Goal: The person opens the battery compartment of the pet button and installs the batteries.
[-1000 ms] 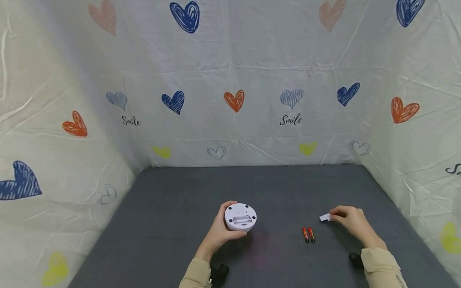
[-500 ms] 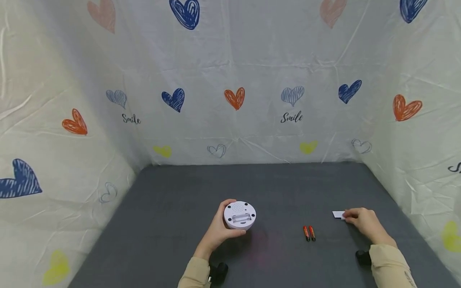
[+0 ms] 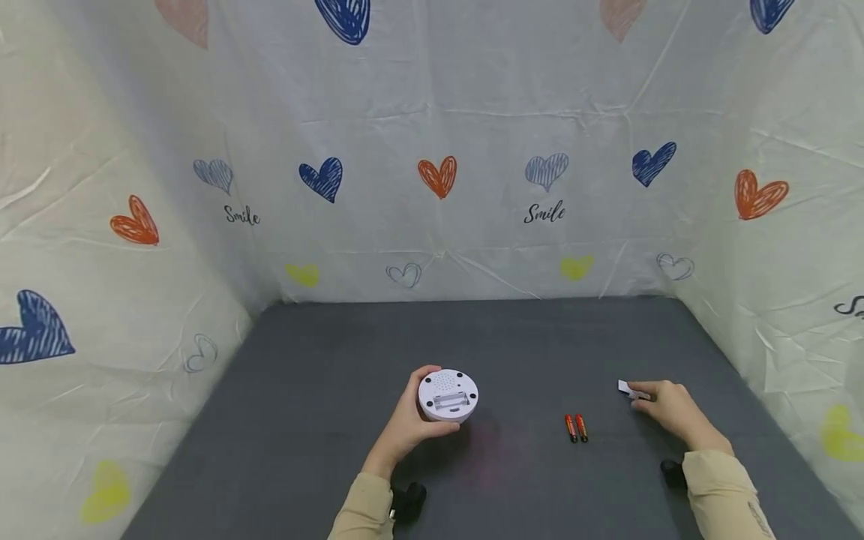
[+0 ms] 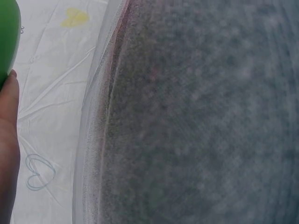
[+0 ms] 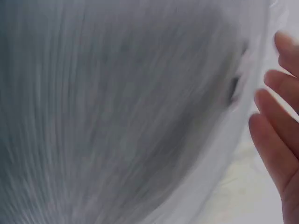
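Head view: L hand (image 3: pixel 407 424) grips rnd white device (image 3: pixel 448 395), R hand (image 3: pixel 677 412) pinches white pc (image 3: pixel 624 387), 2 batts (image 3: pixel 571 428) btwn

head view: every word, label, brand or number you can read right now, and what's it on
"Smile": black script on the back of the white cloth, left
"Smile": same script, back of the cloth, right
"S…": script on the cloth's right side, cut off by the picture edge
Right sleeve: dark marking, too small to read
Two batteries: any print too small to read
White round device: no readable text
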`<state>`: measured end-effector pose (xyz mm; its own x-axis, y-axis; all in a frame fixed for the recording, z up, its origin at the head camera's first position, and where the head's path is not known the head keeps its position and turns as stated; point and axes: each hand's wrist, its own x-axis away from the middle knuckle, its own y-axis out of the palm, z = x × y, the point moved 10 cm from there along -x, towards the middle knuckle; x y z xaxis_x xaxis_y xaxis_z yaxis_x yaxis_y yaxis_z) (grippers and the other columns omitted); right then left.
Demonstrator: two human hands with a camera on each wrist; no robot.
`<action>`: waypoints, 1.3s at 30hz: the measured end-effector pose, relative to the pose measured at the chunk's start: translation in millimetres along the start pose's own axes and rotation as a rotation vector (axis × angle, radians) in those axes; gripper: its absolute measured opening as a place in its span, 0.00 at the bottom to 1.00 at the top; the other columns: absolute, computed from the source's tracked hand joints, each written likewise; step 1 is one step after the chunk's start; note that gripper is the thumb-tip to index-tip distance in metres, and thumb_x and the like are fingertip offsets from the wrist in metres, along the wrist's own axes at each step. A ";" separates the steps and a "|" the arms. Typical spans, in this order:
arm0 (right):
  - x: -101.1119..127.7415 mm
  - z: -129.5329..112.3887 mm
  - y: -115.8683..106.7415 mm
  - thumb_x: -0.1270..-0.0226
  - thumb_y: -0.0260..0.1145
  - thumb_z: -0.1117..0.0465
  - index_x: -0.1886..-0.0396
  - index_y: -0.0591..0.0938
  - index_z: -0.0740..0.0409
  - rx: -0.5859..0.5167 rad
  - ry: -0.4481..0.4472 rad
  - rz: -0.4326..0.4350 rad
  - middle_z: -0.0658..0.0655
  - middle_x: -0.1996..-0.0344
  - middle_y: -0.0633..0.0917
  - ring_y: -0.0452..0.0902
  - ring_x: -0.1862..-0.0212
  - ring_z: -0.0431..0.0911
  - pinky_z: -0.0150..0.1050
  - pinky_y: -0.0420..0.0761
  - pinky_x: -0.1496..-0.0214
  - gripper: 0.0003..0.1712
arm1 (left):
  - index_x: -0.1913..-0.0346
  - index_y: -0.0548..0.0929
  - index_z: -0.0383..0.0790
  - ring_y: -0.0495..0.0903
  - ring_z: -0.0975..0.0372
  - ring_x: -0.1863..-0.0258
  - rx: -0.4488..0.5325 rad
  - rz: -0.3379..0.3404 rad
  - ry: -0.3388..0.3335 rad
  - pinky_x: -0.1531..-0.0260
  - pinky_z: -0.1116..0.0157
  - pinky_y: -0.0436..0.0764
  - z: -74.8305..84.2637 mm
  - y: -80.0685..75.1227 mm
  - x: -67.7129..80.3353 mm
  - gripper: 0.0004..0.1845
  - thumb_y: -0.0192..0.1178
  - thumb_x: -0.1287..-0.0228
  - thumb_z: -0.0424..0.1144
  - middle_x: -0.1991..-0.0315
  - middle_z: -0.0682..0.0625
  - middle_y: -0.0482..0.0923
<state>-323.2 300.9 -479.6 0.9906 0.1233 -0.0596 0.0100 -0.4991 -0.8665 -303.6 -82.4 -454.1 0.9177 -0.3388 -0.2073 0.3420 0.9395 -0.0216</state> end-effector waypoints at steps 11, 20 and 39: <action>7.4 -60.9 42.5 0.45 0.70 0.55 0.53 0.82 0.65 -0.262 -0.029 -0.067 0.60 0.59 0.84 0.80 0.57 0.51 0.41 0.79 0.61 0.23 | 0.36 0.57 0.36 0.72 0.55 0.52 0.016 -0.011 -0.002 0.56 0.64 0.77 -1.2 3.2 1.8 0.48 0.72 0.61 0.21 0.45 0.40 0.64; 13.8 -60.4 52.5 0.48 0.72 0.56 0.56 0.85 0.61 -0.230 0.060 -0.036 0.57 0.63 0.85 0.80 0.58 0.50 0.43 0.79 0.63 0.20 | 0.35 0.54 0.31 0.71 0.55 0.52 0.000 -0.006 -0.008 0.57 0.64 0.77 0.3 1.4 3.0 0.50 0.72 0.62 0.21 0.45 0.40 0.64; 11.4 -70.8 49.0 0.54 0.72 0.72 0.72 0.85 0.59 -0.053 -0.016 0.079 0.53 0.74 0.83 0.78 0.71 0.46 0.43 0.77 0.69 0.08 | 0.35 0.57 0.39 0.72 0.55 0.53 0.045 -0.014 0.019 0.57 0.63 0.77 -20.1 -4.5 -1.5 0.50 0.72 0.64 0.19 0.44 0.40 0.64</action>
<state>-301.8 217.1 -487.6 0.9862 0.0958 -0.1350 -0.0601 -0.5525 -0.8313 -310.5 -85.0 -473.3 0.9088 -0.3508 -0.2257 0.3643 0.9311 0.0195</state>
